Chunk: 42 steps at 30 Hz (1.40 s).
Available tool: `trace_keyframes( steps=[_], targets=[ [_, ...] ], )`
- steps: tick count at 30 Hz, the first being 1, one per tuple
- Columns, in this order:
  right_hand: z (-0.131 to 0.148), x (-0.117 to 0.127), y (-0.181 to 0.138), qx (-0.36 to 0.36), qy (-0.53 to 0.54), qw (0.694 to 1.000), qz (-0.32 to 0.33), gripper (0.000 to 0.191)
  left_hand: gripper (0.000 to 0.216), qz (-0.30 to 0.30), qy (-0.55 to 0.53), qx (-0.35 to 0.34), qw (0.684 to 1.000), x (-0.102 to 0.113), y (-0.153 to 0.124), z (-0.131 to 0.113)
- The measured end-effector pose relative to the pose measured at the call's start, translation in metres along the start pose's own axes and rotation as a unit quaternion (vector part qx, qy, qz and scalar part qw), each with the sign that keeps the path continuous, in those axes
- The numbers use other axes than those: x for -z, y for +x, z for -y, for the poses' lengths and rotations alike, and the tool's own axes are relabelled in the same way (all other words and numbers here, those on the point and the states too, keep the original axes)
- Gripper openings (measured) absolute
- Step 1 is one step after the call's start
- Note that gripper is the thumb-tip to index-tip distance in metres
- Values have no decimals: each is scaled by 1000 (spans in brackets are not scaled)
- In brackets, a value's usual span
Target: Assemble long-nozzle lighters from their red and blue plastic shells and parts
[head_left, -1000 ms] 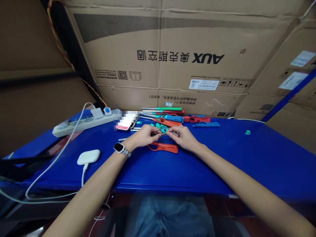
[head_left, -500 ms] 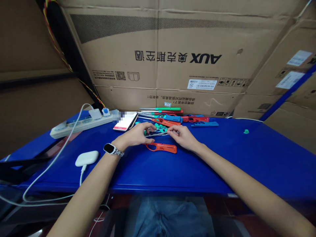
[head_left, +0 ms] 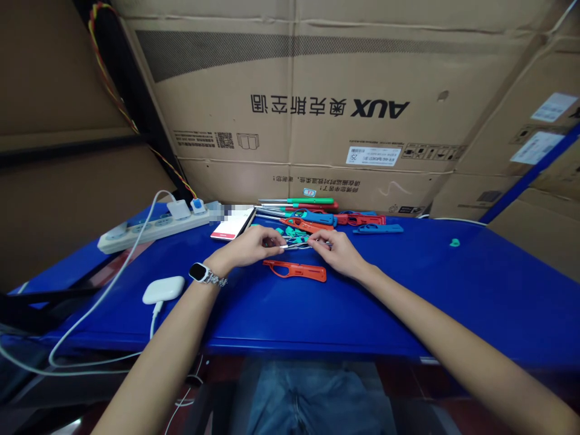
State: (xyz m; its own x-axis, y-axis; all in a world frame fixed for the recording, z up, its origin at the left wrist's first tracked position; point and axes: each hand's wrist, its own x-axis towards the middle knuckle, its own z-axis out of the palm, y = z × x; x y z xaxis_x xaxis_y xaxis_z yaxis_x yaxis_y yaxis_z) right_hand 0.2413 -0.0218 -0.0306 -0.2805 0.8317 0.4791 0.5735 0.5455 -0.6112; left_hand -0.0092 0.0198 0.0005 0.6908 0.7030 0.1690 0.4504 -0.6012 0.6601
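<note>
Near the middle of the blue table, my left hand (head_left: 256,246) is closed, its thumb and forefinger pinching the end of a thin whitish-grey strip (head_left: 292,246). My right hand (head_left: 336,249) faces it with fingertips pinched together. Thin grey pieces show at those fingertips, but what they grip is too small to make out. Small green plastic parts (head_left: 293,232) lie just behind the fingers. In front of both hands rests an orange lighter-shaped casing (head_left: 302,271) with a looped trigger opening, which neither hand touches.
Behind my hands lie a blue casing (head_left: 317,217), another orange casing (head_left: 312,226) and a green-handled screwdriver (head_left: 312,200). A blue casing piece (head_left: 378,229) is to the right. On the left are a phone (head_left: 232,223), power strip (head_left: 149,228) and white charging case (head_left: 163,290). Cardboard (head_left: 217,72) stands behind.
My left hand's fingers have closed from an open curl into a pinch on the thin strip. My right hand stays pinched in nearly the same place. The view has shifted slightly.
</note>
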Motion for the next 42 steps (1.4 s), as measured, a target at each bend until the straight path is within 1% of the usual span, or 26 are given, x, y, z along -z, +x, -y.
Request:
trace_keyframes(
  steps=[7, 14, 19, 22, 25, 28, 31, 34, 37, 39, 42],
  targets=[
    [1, -4, -2, 7, -4, 1000, 3, 24, 22, -6, -24, -11, 1000, -10, 3, -9],
    [7, -6, -2, 57, -21, 998, -13, 22, 20, -32, -19, -39, 999, -16, 6, -17],
    [13, -7, -3, 50, -5, 999, -6, 22, 20, -35, -34, -46, 998, -19, 6, -22],
    [13, -7, -3, 46, 0, 999, -12, 21, 21, -49, -32, -51, 997, -21, 7, -22],
    [13, -6, -2, 52, -1, 999, -17, 19, 22, -63, -23, -55, 996, -21, 8, -22],
    [11, -5, -2, 67, -15, 997, -17, 17, 22, -64, -20, -55, 996, -21, 7, -21],
    [9, -3, -2, 97, -37, 994, -13, 17, 20, -69, -23, -64, 995, -21, 7, -21],
    [9, 1, -2, 151, -67, 986, -13, 16, 18, -79, -27, -78, 993, -21, 7, -21],
    [10, 6, 0, 207, -100, 973, 4, 17, 17, -85, -34, -82, 992, -22, 7, -20],
    [11, 8, 1, 234, -124, 964, 20, 17, 17, -78, -41, -77, 993, -22, 7, -19],
    [11, 10, 2, 251, -147, 956, 25, 18, 17, -60, -46, -76, 994, -20, 7, -18]
  ],
)
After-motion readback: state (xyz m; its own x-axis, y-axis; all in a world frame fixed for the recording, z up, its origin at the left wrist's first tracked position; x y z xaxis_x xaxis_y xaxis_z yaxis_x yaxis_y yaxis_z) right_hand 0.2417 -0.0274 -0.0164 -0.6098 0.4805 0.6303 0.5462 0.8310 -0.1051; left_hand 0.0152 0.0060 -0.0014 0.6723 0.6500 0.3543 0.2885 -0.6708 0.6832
